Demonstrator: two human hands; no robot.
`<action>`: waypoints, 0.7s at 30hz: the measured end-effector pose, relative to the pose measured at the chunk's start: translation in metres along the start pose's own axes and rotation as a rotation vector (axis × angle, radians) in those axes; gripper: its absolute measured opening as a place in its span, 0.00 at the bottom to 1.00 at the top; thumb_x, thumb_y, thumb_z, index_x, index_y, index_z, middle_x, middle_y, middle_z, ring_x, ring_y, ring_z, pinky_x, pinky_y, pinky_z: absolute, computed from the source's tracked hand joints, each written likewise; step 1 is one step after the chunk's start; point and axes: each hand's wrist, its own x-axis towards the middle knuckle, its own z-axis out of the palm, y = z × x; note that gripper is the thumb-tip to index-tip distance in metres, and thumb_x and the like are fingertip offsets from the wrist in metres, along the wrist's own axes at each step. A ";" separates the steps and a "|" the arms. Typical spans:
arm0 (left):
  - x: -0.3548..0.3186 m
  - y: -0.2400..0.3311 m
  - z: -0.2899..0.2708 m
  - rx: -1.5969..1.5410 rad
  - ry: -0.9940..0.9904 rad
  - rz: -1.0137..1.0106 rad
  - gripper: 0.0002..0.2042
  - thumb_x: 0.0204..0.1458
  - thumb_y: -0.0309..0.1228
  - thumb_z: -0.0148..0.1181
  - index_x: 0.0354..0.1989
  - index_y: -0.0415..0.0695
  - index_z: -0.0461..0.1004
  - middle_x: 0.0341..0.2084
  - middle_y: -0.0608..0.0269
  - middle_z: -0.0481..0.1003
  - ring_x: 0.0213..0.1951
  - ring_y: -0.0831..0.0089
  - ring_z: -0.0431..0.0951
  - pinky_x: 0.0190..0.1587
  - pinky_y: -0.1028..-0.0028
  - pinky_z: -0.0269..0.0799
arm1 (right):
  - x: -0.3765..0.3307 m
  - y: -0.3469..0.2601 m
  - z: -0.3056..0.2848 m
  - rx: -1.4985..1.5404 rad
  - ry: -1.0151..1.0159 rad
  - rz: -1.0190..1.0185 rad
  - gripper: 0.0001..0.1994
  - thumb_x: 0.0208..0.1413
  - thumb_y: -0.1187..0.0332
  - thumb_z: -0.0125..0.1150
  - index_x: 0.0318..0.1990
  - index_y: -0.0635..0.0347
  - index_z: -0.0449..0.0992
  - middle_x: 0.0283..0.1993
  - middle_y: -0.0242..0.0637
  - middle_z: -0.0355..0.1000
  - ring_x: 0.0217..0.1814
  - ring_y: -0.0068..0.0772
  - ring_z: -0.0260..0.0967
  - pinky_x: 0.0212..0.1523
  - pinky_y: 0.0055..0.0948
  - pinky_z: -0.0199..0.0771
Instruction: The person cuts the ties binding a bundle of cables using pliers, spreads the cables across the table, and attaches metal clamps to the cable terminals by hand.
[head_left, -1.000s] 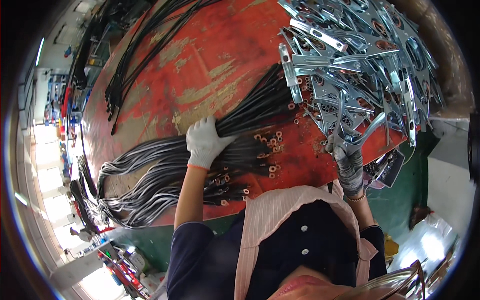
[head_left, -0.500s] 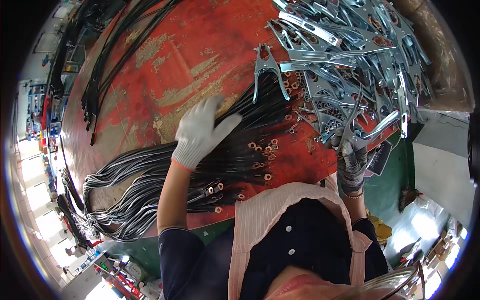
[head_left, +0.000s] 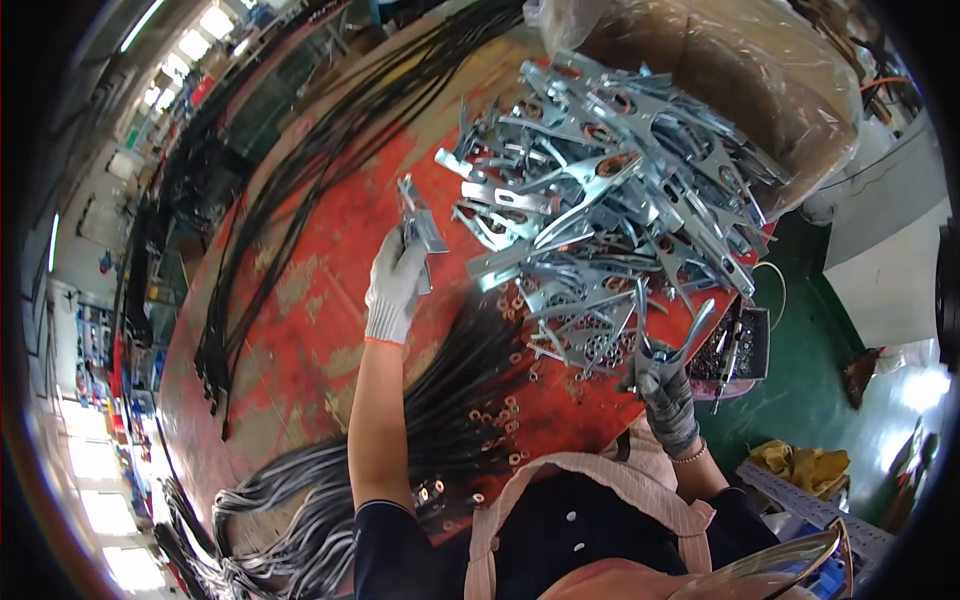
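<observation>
My left hand [head_left: 393, 285], in a white knit glove, is closed on a silvery metal spring clamp [head_left: 420, 222] and holds it over the red table [head_left: 290, 350], left of the pile of clamps. In a grey, dirt-darkened glove, my right hand [head_left: 667, 405] grips another spring clamp [head_left: 662, 350] at the table's near right edge; its handles spread upward. Between the hands lies a bundle of black cables [head_left: 440, 390] with copper-coloured ring lugs [head_left: 488, 415] at their ends. A big heap of clamps [head_left: 600, 190] covers the table beyond, small nuts and washers [head_left: 600, 350] at its near side.
More black cables [head_left: 320, 190] stretch along the table's far left. A plastic-lined cardboard box [head_left: 740, 90] stands behind the heap. Beside the right edge, a dark bin of small parts [head_left: 750, 345] sits over a pink basin [head_left: 715, 388]. Yellow cloth [head_left: 800, 465] lies lower right.
My left hand, open and bare of any object before, has moved up and now holds a clamp. The clamp that lay on the cables is gone from there. The whole view has shifted.
</observation>
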 end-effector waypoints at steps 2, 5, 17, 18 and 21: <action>0.004 0.068 0.029 0.043 -0.113 0.088 0.21 0.55 0.38 0.56 0.56 0.41 0.72 0.30 0.62 0.77 0.27 0.76 0.73 0.31 0.73 0.70 | -0.001 -0.003 -0.007 0.052 0.021 0.034 0.28 0.62 0.64 0.61 0.66 0.56 0.59 0.51 0.36 0.70 0.48 0.30 0.73 0.52 0.36 0.76; 0.021 0.128 0.086 0.468 -0.105 0.398 0.23 0.56 0.42 0.52 0.58 0.42 0.68 0.39 0.40 0.78 0.38 0.45 0.80 0.43 0.54 0.73 | 0.010 -0.004 -0.001 0.073 -0.040 0.011 0.26 0.63 0.66 0.60 0.66 0.56 0.59 0.52 0.35 0.70 0.49 0.29 0.73 0.52 0.36 0.76; 0.015 0.164 0.164 0.628 -0.183 0.686 0.29 0.59 0.55 0.53 0.62 0.47 0.66 0.47 0.44 0.78 0.49 0.45 0.78 0.50 0.56 0.73 | -0.010 -0.005 0.013 0.093 -0.083 -0.024 0.28 0.62 0.63 0.63 0.66 0.56 0.59 0.54 0.36 0.70 0.49 0.30 0.73 0.52 0.41 0.79; 0.006 0.166 0.157 0.611 -0.187 0.672 0.30 0.59 0.54 0.53 0.61 0.45 0.65 0.46 0.44 0.78 0.48 0.45 0.78 0.50 0.54 0.73 | -0.010 -0.005 0.012 0.102 -0.081 -0.028 0.26 0.63 0.65 0.61 0.66 0.56 0.60 0.54 0.36 0.70 0.51 0.29 0.73 0.52 0.39 0.79; -0.011 0.146 0.108 0.472 -0.148 0.719 0.28 0.58 0.51 0.55 0.60 0.43 0.67 0.44 0.46 0.79 0.46 0.47 0.80 0.49 0.55 0.74 | -0.001 0.005 0.010 0.134 -0.100 0.031 0.25 0.63 0.68 0.60 0.66 0.55 0.60 0.54 0.35 0.70 0.54 0.31 0.72 0.53 0.38 0.79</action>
